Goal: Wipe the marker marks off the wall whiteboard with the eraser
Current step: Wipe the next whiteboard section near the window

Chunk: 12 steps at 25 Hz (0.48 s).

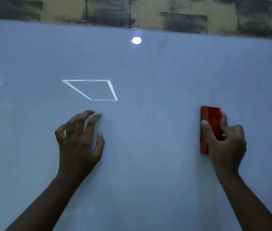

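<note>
1. Wiping step, by the look of it: right hand (223, 139) grips the red eraser (209, 124), thumb on one long side, fingers curled round the other, eraser standing tall and seemingly flat on the board (148, 172).
2. Left of the eraser, well apart: left hand (79, 140), holding nothing, fingers spread and bent, tips at or near the board; hard to tell if touching.
3. Up and left of the eraser: thin, faint marks (150, 72), wiggly lines, mostly between the two hands and higher.
4. Next move, as a guess: slide up and left over those lines, pressing flat.
5. Lots of bare board all round the eraser; top edge far above, no other edge seen.
6. Bright shapes left of the eraser look like light, not marker.
</note>
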Motion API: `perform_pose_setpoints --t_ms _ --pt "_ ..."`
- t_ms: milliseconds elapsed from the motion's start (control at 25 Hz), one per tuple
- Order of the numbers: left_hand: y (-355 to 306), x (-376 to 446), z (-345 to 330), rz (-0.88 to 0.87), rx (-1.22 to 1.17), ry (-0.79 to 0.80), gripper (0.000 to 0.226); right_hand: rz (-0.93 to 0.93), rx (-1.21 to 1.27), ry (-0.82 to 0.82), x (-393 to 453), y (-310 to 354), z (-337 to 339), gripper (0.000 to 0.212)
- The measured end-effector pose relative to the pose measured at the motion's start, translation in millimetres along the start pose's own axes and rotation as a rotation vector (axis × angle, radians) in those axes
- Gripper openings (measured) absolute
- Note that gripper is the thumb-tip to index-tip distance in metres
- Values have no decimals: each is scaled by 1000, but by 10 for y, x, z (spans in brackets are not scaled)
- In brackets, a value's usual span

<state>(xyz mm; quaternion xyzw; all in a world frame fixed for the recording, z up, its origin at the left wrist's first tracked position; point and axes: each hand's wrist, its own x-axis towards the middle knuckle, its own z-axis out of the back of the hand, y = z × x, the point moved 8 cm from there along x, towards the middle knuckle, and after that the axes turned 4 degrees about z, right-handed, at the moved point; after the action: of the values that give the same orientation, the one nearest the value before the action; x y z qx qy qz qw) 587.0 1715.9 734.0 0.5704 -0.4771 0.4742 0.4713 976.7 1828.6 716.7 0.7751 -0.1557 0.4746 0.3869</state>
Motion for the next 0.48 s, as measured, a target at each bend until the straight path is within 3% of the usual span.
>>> perform_pose_setpoints --t_ms 80,280,480 --pt "17 113 -73 3 27 -27 52 143 -1 4 -13 405 -184 62" --pt "29 57 -190 -38 82 -45 57 760 41 182 -817 1533 -757 63" --pt "80 82 -192 1 37 -16 63 945 -3 184 -702 1822 -840 62"
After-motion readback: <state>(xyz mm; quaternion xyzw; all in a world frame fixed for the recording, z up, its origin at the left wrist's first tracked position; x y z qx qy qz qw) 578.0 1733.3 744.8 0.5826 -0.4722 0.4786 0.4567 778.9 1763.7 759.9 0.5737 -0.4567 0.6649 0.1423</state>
